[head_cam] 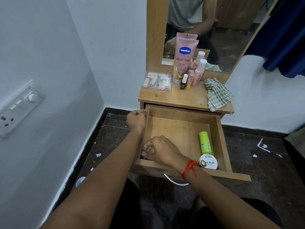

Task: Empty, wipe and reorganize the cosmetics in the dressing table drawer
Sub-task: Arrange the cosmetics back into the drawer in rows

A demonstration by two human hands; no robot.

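The wooden drawer (181,126) of the dressing table is pulled open. My left hand (137,119) grips its left wall near the back. My right hand (163,151) reaches into the front left corner, fingers closed on a small item with a lilac cap (144,153). A green bottle (205,142) lies at the drawer's right side, with a white Zudio nail polish remover tub (208,161) in front of it. On the tabletop (181,98) stand a pink Vaseline tube (184,58), a pink bottle (198,72), a dark nail polish (184,82) and a clear plastic case (157,80) of small cosmetics.
A green checked cloth (218,95) lies on the tabletop's right edge. A mirror (214,30) stands behind the cosmetics. A switchboard (18,108) is on the left wall. Paper scraps (263,145) litter the dark floor. A metal drawer handle (176,181) sticks out below the drawer front.
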